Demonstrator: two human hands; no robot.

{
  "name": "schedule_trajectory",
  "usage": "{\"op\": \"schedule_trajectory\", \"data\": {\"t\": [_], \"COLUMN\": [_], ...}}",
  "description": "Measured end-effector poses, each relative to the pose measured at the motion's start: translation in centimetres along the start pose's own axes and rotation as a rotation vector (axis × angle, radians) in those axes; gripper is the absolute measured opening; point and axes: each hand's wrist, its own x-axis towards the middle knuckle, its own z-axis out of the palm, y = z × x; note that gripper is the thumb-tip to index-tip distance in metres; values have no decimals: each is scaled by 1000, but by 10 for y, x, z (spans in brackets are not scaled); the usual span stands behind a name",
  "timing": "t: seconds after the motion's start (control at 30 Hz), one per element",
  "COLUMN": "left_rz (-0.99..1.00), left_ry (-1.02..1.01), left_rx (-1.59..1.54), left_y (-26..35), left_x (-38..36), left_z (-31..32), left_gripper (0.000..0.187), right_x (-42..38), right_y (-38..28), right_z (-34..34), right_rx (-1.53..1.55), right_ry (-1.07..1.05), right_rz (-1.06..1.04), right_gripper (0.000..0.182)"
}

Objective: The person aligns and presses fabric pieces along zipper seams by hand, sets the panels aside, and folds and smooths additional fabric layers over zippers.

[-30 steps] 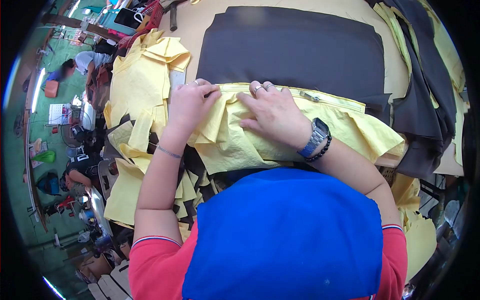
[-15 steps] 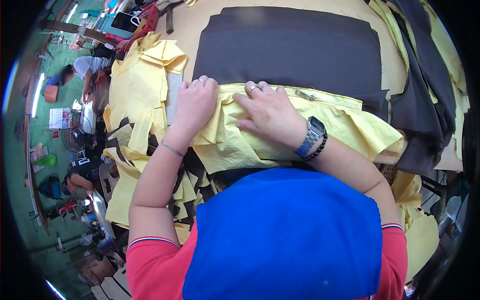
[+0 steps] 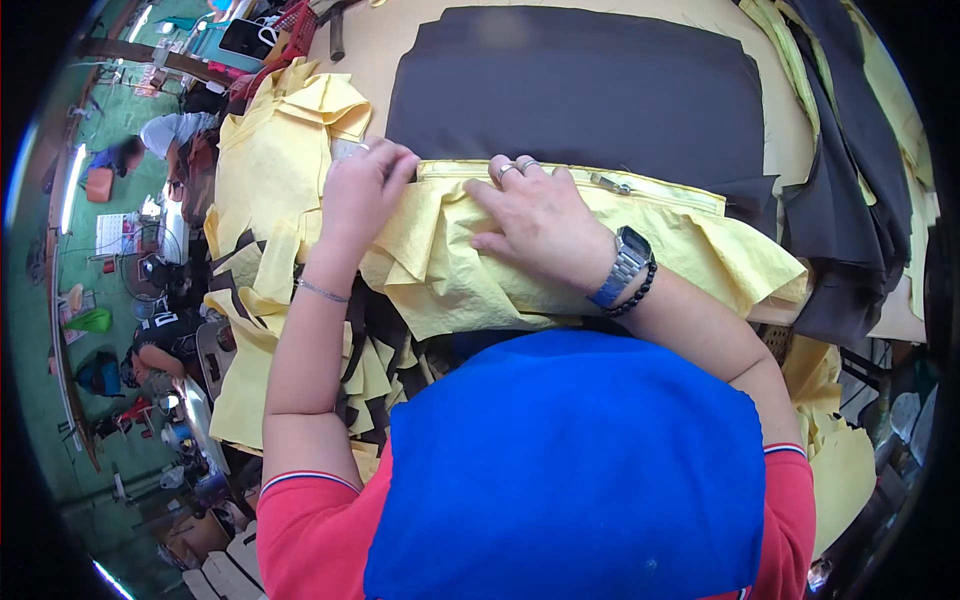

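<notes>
Yellow fabric piece (image 3: 560, 270) lies crumpled on bench (image 3: 370, 45), zipper edge (image 3: 600, 185) along its top, long axis running 9 to 3 o'clock, butted against dark grey panel (image 3: 580, 90) at 12.

Left hand (image 3: 362, 195) at piece's 9 o'clock end, fingers curled, pinching fabric corner; wrist bent, forearm from 6.

Right hand (image 3: 540, 225) flat, fingers spread, pressing mid-piece just below zipper; nearer to zipper pull. Forearm slants in from 4 o'clock.
</notes>
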Motion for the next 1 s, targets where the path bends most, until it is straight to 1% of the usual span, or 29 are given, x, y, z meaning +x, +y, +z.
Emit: {"op": "schedule_trajectory", "data": {"t": [0.07,0.17,0.27,0.37,0.47,0.57,0.67,0.77,0.87,0.97,1.0], "left_rz": [80,73,7,-84,24,44,-132,10,-42,-267,-310], "left_ry": [-10,17,-31,-146,-155,-159,-150,-18,-93,-101,-83], "left_rx": [-19,101,94,43,308,265,106,269,289,301,379], "left_y": [9,18,23,21,20,20,17,14,15,-3,-21], "left_x": [-6,-12,-11,-5,-5,-9,-13,-15,-8,7,12], "left_z": [4,12,11,13,22,24,25,29,31,29,27], "left_gripper": [16,16,16,17,16,15,12,11,12,12,16], "right_x": [-1,0,0,0,0,0,0,-1,0,0,0], "right_y": [2,1,0,1,2,2,3,2,1,2,3], "right_z": [4,-2,-2,3,3,0,3,2,2,2,2], "right_rx": [-16,28,16,2,3,26,24,5,-19,-22,-20], "right_ry": [24,-20,-17,28,4,-15,3,11,7,2,3], "right_rz": [-6,2,2,-8,-1,2,3,-7,-4,-2,-6], "right_gripper": [55,53,51,50,56,56,56,56,56,55,55]}}
